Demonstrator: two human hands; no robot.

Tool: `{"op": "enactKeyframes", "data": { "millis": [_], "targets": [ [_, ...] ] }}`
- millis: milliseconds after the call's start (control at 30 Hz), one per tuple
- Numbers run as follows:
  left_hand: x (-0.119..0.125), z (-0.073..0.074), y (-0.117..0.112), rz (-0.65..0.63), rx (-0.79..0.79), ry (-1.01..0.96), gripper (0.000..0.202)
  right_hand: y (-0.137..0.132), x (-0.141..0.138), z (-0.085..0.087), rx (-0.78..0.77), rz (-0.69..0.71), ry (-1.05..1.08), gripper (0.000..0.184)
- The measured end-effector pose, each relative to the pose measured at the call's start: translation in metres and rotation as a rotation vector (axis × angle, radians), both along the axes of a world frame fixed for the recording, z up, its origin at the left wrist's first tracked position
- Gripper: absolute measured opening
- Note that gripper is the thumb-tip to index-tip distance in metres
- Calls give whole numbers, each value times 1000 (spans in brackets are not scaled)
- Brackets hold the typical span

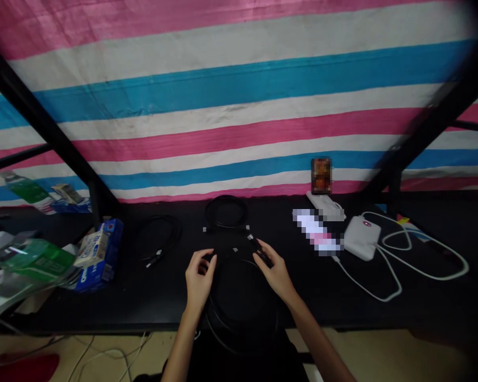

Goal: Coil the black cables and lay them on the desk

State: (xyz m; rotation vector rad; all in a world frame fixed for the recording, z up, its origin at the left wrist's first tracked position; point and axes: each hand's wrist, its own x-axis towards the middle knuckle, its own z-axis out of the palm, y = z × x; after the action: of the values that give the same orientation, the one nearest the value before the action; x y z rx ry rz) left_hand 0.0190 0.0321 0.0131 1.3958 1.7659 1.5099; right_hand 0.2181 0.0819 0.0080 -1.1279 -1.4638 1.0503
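Observation:
My left hand [199, 278] and my right hand [274, 269] both rest on a black table [143, 297], each pinching part of a coiled black cable [242, 307] that loops between them and hangs over the table's near edge. Its silver plug ends [250, 237] lie just beyond my right fingers. A second coiled black cable [226, 212] lies farther back at the centre. A third black cable [161, 239] lies to the left of it.
A white power adapter [362, 237] with a long white cord [414, 265] sits at the right, beside a small dark packet [321, 175] leaning on the striped wall. Blue boxes [99, 254], green packets and a bottle [26, 190] crowd the left. Black frame posts stand on both sides.

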Motion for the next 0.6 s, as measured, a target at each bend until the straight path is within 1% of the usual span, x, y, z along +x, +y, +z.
{"op": "enactKeyframes", "data": {
  "millis": [100, 233, 300, 367, 433, 500, 600],
  "targets": [
    [-2, 4, 0, -54, -59, -23, 32, -2, 1, 0, 22, -81, 16, 45],
    [-3, 6, 4, -133, -138, 0, 36, -2, 2, 0, 37, -236, -4, 49],
    [-3, 6, 6, -135, -157, 36, 32, -2, 3, 0, 51, -336, 12, 50],
    [-3, 5, 7, -132, -163, 75, 27, -1, 3, 0, 58, -398, 18, 48],
    [-3, 4, 6, -132, -157, 99, 26, -1, 4, 1, 42, -381, -5, 41],
    [-3, 3, 6, -138, -148, 90, 24, -2, 5, 2, 38, -325, -26, 32],
    [-2, 0, 6, -131, -136, 12, 21, -2, 6, 2, 57, -292, -10, 26]
  ]
}}
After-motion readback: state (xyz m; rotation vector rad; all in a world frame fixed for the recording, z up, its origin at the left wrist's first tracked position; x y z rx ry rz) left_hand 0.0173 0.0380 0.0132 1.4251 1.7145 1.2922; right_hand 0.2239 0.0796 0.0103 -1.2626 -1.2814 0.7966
